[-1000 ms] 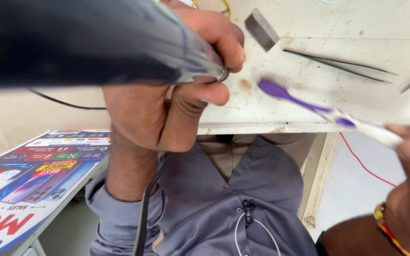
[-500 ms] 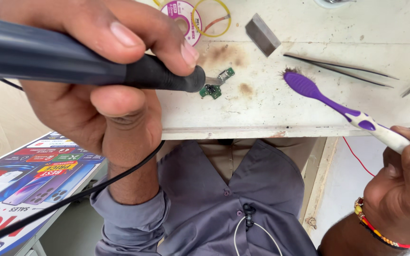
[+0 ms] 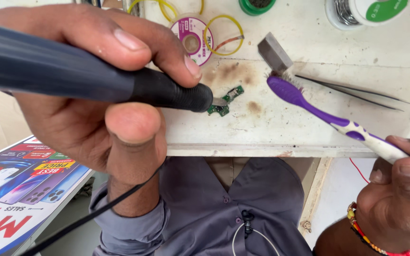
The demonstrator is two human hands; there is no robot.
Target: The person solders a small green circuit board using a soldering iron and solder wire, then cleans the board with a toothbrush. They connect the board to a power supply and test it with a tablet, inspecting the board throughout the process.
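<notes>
My left hand (image 3: 96,114) grips a dark soldering iron (image 3: 72,78) by its handle; its tip rests at a small green circuit board (image 3: 225,102) lying on the white bench top (image 3: 285,128). My right hand (image 3: 397,199) holds a purple and white toothbrush (image 3: 319,111) by the handle end. The brush head lies on the bench just right of the board, bristles beside a small grey block (image 3: 274,52).
Metal tweezers (image 3: 357,92) lie on the bench to the right. A spool of desoldering braid (image 3: 191,40), yellow wire loops (image 3: 221,35), a green-lidded pot (image 3: 257,5) and a solder reel (image 3: 366,12) sit along the back. A printed poster (image 3: 20,189) lies lower left.
The soldering iron swung down from in front of the camera until its tip met the circuit board. The toothbrush head moved left toward the board. The view came closer.
</notes>
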